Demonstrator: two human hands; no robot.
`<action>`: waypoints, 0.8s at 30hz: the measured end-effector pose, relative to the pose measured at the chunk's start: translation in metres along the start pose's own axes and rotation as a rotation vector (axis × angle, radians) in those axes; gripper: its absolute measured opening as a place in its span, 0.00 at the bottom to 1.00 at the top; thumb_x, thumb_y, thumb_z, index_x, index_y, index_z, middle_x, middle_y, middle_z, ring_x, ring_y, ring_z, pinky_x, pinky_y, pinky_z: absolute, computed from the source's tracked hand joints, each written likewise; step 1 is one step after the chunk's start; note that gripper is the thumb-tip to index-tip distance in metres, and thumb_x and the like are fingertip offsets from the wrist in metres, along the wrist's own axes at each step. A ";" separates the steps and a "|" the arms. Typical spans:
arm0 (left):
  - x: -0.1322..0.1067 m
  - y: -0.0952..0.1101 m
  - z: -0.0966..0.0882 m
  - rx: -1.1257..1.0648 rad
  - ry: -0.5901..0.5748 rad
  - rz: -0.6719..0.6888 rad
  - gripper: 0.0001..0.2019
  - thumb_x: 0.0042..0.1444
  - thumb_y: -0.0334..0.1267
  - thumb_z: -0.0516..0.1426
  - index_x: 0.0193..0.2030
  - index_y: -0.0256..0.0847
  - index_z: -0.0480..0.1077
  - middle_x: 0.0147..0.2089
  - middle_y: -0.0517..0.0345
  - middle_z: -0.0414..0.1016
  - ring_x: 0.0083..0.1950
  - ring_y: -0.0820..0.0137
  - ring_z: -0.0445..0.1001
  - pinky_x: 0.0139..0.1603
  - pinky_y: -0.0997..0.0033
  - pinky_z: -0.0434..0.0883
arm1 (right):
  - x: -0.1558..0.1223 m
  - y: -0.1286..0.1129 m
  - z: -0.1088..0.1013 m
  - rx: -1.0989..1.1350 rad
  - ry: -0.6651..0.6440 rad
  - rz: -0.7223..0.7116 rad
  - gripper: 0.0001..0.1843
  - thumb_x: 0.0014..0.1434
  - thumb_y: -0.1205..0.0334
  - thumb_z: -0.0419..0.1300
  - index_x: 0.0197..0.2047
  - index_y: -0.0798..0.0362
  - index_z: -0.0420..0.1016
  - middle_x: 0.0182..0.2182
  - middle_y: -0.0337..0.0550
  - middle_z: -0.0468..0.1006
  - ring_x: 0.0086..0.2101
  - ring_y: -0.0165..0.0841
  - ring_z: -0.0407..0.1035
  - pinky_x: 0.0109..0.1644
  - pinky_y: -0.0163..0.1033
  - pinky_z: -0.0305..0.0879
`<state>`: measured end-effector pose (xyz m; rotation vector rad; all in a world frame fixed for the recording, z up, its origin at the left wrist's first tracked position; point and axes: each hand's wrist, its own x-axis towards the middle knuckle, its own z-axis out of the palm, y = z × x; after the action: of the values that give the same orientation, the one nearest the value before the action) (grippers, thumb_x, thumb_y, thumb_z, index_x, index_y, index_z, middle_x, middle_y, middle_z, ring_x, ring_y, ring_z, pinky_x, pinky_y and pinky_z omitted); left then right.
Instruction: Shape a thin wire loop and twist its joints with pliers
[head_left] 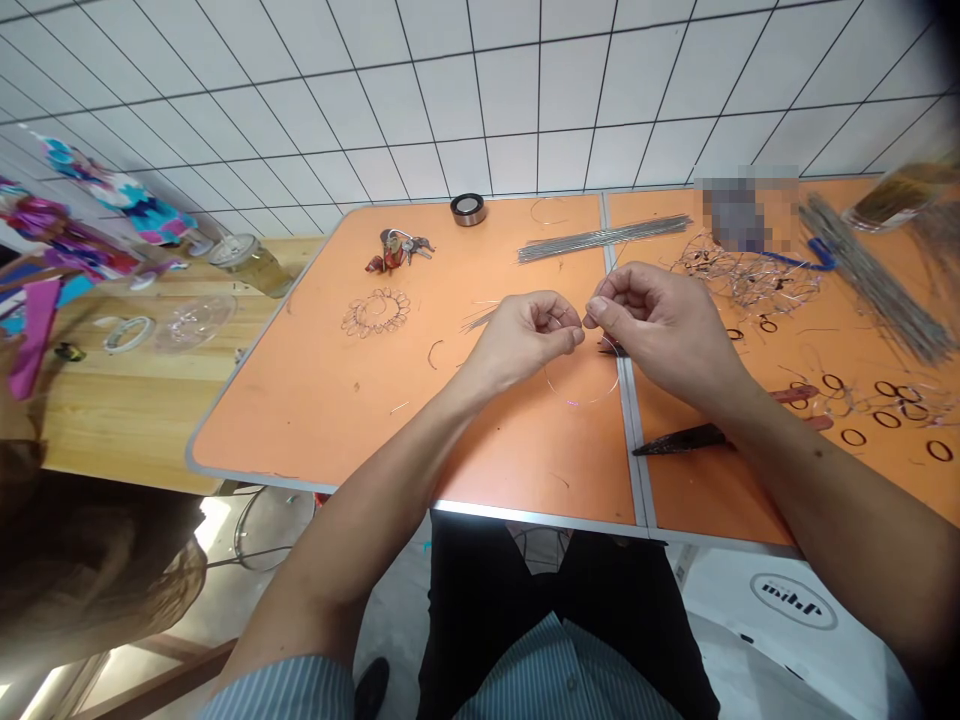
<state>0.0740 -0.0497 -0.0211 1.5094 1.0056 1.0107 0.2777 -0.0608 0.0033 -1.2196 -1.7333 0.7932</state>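
My left hand (523, 335) and my right hand (660, 330) meet above the orange folding table (390, 430), fingertips pinched together. Both pinch a thin, nearly transparent wire loop (581, 382), which hangs below my fingers and rests near the table's centre seam. The exact grip points are too fine to see. Dark pointed pliers (679, 441) lie just beyond my right wrist. A bundle of straight metal wires (604, 238) lies ahead of my hands, and a tangle of wire shapes (750, 278) lies to the right.
A wire flower (375, 313), keys (397, 250) and a tape roll (468, 209) lie on the table's left half. Small dark loops (885, 415), blue-handled scissors (814, 255) and more rods (870, 280) lie right. A person's hair (75, 560) shows lower left.
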 end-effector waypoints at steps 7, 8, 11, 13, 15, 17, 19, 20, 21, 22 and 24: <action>-0.002 0.005 -0.001 0.048 -0.093 -0.011 0.04 0.60 0.33 0.68 0.36 0.39 0.78 0.29 0.60 0.80 0.31 0.75 0.71 0.34 0.70 0.63 | 0.000 0.003 0.001 -0.024 0.011 -0.014 0.07 0.67 0.60 0.72 0.36 0.46 0.81 0.29 0.40 0.81 0.30 0.37 0.74 0.32 0.44 0.70; -0.003 0.004 -0.002 0.049 -0.103 -0.018 0.04 0.59 0.33 0.68 0.35 0.39 0.78 0.29 0.61 0.80 0.30 0.75 0.70 0.33 0.70 0.63 | 0.000 0.004 0.001 -0.022 0.006 -0.015 0.07 0.67 0.59 0.73 0.36 0.46 0.82 0.30 0.40 0.81 0.30 0.37 0.74 0.32 0.44 0.70; -0.002 0.003 -0.003 0.026 -0.118 -0.034 0.04 0.58 0.33 0.69 0.35 0.40 0.79 0.29 0.61 0.80 0.30 0.75 0.69 0.33 0.70 0.62 | 0.001 0.008 0.000 -0.058 0.019 -0.056 0.07 0.70 0.58 0.72 0.38 0.45 0.82 0.32 0.41 0.83 0.30 0.38 0.76 0.34 0.45 0.73; -0.002 0.002 -0.005 0.012 -0.127 -0.051 0.05 0.59 0.36 0.69 0.36 0.40 0.79 0.29 0.60 0.80 0.31 0.75 0.69 0.33 0.70 0.62 | 0.002 0.010 -0.004 -0.166 0.099 -0.159 0.02 0.72 0.60 0.69 0.43 0.44 0.84 0.36 0.42 0.87 0.34 0.40 0.80 0.38 0.48 0.77; -0.002 0.002 -0.007 0.012 -0.141 -0.070 0.06 0.59 0.39 0.70 0.36 0.40 0.80 0.30 0.60 0.80 0.30 0.75 0.68 0.32 0.70 0.61 | 0.002 0.012 -0.010 -0.346 0.165 -0.335 0.07 0.74 0.61 0.66 0.50 0.41 0.86 0.45 0.45 0.90 0.43 0.44 0.83 0.44 0.50 0.79; -0.002 0.003 -0.008 0.011 -0.157 -0.087 0.05 0.58 0.38 0.70 0.36 0.40 0.80 0.30 0.60 0.80 0.30 0.75 0.68 0.32 0.69 0.60 | 0.003 0.013 -0.017 -0.537 0.149 -0.520 0.12 0.77 0.62 0.63 0.55 0.40 0.87 0.54 0.46 0.90 0.50 0.46 0.84 0.48 0.51 0.78; -0.002 0.004 -0.009 0.002 -0.169 -0.098 0.03 0.56 0.35 0.69 0.35 0.40 0.80 0.29 0.60 0.80 0.31 0.75 0.69 0.33 0.69 0.61 | 0.003 0.014 -0.022 -0.673 0.090 -0.652 0.14 0.79 0.61 0.60 0.56 0.40 0.88 0.60 0.46 0.89 0.53 0.47 0.84 0.46 0.50 0.75; -0.001 0.004 -0.009 -0.003 -0.173 -0.101 0.02 0.56 0.34 0.68 0.35 0.40 0.80 0.29 0.60 0.81 0.31 0.75 0.70 0.33 0.69 0.61 | 0.003 0.015 -0.024 -0.719 0.056 -0.685 0.14 0.79 0.60 0.60 0.57 0.40 0.88 0.62 0.45 0.88 0.54 0.47 0.83 0.46 0.49 0.74; -0.001 0.003 -0.009 -0.008 -0.178 -0.102 0.02 0.56 0.33 0.68 0.34 0.40 0.80 0.29 0.59 0.81 0.31 0.74 0.70 0.33 0.69 0.62 | 0.003 0.015 -0.026 -0.753 0.024 -0.698 0.14 0.80 0.60 0.60 0.58 0.40 0.88 0.64 0.44 0.88 0.55 0.47 0.83 0.46 0.49 0.73; -0.001 0.003 -0.009 -0.014 -0.182 -0.102 0.01 0.55 0.32 0.68 0.34 0.40 0.80 0.29 0.59 0.81 0.31 0.74 0.70 0.34 0.69 0.62 | 0.003 0.015 -0.027 -0.781 -0.005 -0.700 0.14 0.80 0.60 0.60 0.59 0.40 0.88 0.65 0.44 0.88 0.56 0.48 0.82 0.46 0.50 0.72; -0.001 0.002 -0.009 -0.027 -0.196 -0.100 0.02 0.55 0.31 0.68 0.33 0.39 0.80 0.29 0.58 0.81 0.31 0.74 0.72 0.35 0.68 0.65 | 0.003 0.015 -0.028 -0.813 -0.052 -0.681 0.14 0.79 0.61 0.61 0.58 0.40 0.88 0.65 0.45 0.88 0.57 0.50 0.82 0.47 0.51 0.70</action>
<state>0.0657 -0.0480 -0.0176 1.4889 0.9149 0.7870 0.3089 -0.0523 0.0034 -0.9530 -2.4061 -0.3281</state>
